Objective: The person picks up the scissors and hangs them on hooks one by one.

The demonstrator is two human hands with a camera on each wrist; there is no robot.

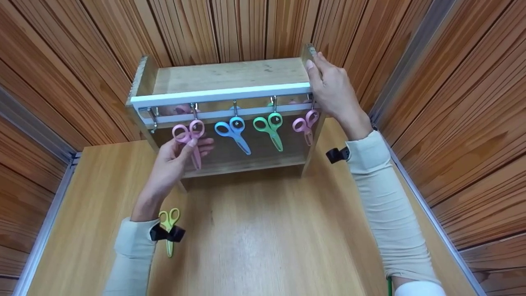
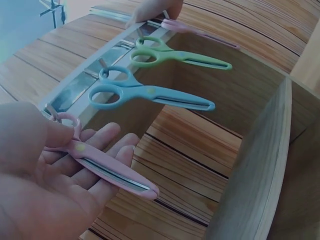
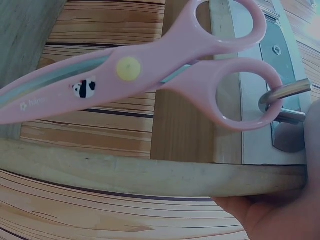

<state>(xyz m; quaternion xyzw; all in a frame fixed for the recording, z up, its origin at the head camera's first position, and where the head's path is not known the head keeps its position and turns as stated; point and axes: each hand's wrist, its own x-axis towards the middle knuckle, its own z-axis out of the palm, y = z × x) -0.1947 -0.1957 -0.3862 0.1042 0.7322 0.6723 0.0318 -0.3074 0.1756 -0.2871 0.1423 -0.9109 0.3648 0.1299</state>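
A pair of pink scissors (image 1: 197, 159) hangs by one finger loop from a hook at the left part of the rack. My left hand (image 1: 168, 160) pinches these scissors near the pivot, thumb in front and fingers spread behind the blades (image 2: 117, 172). With my right hand (image 1: 335, 88) I grip the top right corner of the wooden rack (image 1: 230, 76); the thumb lies over its side panel (image 3: 125, 175). Blue scissors (image 1: 235, 132), green scissors (image 1: 270, 129) and a second pair of pink scissors (image 3: 175, 45) hang from other hooks on the rail.
Yellow-green scissors (image 1: 169, 220) lie on the wooden table (image 1: 254, 230), partly behind the left wrist's black camera mount. A bare hook (image 1: 153, 120) sits at the rail's left end. Wood-patterned walls (image 1: 238, 28) close in behind and at both sides.
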